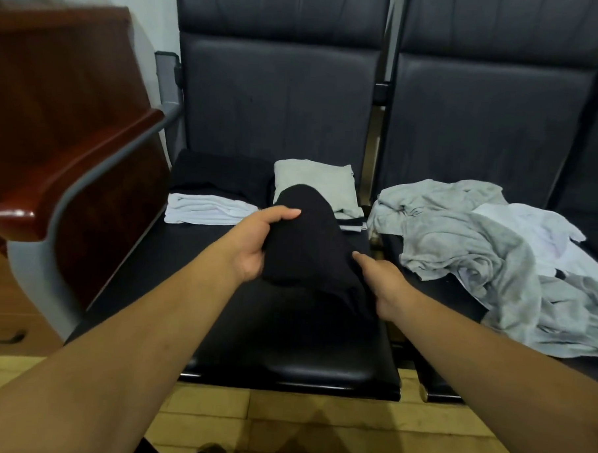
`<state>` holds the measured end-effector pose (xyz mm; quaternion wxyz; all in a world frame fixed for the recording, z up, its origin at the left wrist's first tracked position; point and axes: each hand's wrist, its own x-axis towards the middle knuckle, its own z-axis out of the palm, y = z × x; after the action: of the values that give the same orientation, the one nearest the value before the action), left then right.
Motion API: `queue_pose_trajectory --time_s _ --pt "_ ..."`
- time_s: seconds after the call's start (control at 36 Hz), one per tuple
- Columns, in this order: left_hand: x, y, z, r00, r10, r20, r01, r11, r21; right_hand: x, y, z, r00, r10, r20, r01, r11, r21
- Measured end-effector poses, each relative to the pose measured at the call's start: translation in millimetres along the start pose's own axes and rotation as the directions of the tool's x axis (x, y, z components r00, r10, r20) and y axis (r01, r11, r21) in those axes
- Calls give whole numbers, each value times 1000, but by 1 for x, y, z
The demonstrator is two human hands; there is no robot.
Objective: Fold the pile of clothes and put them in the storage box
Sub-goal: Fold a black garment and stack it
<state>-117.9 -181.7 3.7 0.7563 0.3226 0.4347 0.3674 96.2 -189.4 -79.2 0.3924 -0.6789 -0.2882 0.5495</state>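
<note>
Forearms out: my left hand (pixel 256 240) curls round the black garment (pixel 307 240) over the seat (pixel 285 345), right hand (pixel 381 281) seemingly pinches its edge; folded pieces (pixel 202 208) behind, grey-white pile (pixel 461 240) unfolded, box unseen.

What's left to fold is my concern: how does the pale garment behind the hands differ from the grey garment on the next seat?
The pale garment is folded into a neat rectangle; the grey garment lies crumpled and spread out. The pale garment tops a small stack on the seat in front; the grey garment is tangled with a white garment on the next seat. Both are light-coloured cloth.
</note>
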Motion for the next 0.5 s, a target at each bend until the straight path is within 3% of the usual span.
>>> queue_pose_trajectory --time_s 0.08,0.17,0.22,0.28,0.36,0.5 --pt "-3 5 6 995 49 88 -38 992 -122 -5 -14 8 966 122 229 -173 961 218" --pt "-1 10 4 988 95 121 -72 980 -187 -13 -25 13 854 80 514 -273 910 312" --pt "1 15 -2 985 129 116 -101 970 -220 -17 -31 20 797 44 602 -312 884 349" --pt "4 19 -10 983 159 93 -132 960 -245 -14 -37 29 828 -12 560 -282 855 436" --pt "6 30 -24 981 191 44 -177 958 -225 -6 -51 40 907 -92 411 -124 874 469" --pt "16 62 -54 980 154 -127 -166 982 -85 18 -93 56 933 -146 330 -7 908 419"
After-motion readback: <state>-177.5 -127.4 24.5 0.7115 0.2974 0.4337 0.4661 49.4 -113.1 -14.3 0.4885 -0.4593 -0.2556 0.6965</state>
